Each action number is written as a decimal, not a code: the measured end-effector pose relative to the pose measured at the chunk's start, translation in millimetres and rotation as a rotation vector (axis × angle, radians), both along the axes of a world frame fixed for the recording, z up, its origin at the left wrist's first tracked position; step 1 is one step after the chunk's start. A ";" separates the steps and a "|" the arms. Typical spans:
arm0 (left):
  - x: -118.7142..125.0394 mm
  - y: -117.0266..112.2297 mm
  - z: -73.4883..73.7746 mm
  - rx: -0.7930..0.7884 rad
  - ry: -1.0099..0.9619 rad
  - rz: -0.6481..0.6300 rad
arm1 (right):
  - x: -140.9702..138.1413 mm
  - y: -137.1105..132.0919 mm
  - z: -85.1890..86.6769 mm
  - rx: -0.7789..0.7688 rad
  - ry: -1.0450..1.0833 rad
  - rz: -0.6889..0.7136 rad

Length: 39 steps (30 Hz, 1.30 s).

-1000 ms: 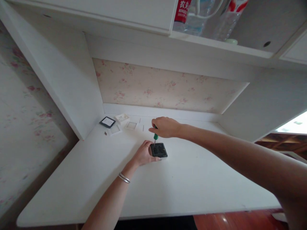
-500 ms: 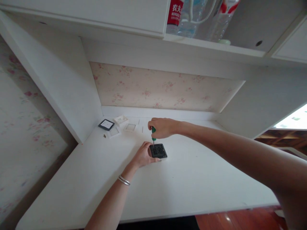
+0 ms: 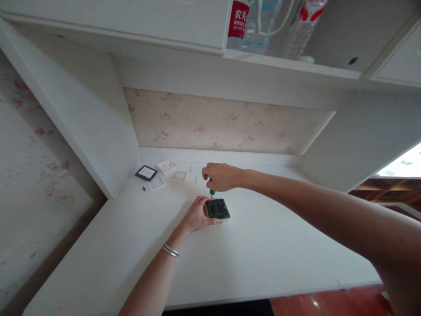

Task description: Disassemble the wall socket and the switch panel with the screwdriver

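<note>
My left hand (image 3: 198,215) grips a black square wall socket (image 3: 219,209) by its left side, with thumb and fingers round the near and far edges. The socket lies face up on the white desk, and a pale base shows beneath it. Above it, my right hand (image 3: 223,177) is closed round the green handle of a screwdriver (image 3: 212,193). The shaft points straight down, and its tip meets the left part of the socket's face. Whatever screw sits under the tip is too small to make out.
At the desk's (image 3: 269,254) back left lie a black frame with a white middle (image 3: 146,173), a white box (image 3: 166,166), pale square frames (image 3: 179,176) and small brass-coloured pieces (image 3: 144,188). A shelf overhead holds plastic bottles (image 3: 238,19). White side panels (image 3: 75,101) enclose the desk.
My right hand has turned slightly on the screwdriver, so less of the green handle shows. The socket and my left hand stay in place; the whole view has shifted a little.
</note>
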<state>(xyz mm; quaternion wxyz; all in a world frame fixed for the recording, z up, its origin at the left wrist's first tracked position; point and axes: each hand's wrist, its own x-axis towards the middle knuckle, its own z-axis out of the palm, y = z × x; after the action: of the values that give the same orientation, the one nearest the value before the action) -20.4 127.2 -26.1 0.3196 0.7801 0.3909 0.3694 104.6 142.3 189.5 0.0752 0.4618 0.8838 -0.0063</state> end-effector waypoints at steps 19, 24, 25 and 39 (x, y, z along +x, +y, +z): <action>-0.8 -0.3 -2.9 -0.010 -0.016 0.000 | 3.1 4.3 -2.5 0.031 -0.035 0.051; -1.7 -1.3 -0.4 -0.041 -0.008 -0.002 | 3.9 4.8 -5.0 0.060 -0.033 -0.036; -2.0 -1.1 -0.5 -0.036 -0.009 -0.005 | 3.9 4.9 -5.4 0.064 -0.037 -0.034; -2.2 0.0 -3.1 -0.006 -0.010 -0.012 | 6.8 2.1 -2.8 0.005 -0.010 0.038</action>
<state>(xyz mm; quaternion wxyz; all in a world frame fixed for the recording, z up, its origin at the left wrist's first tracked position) -22.6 127.2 -29.2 0.3261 0.7798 0.3856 0.3700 111.4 144.5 186.6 0.0785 0.4454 0.8919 -0.0002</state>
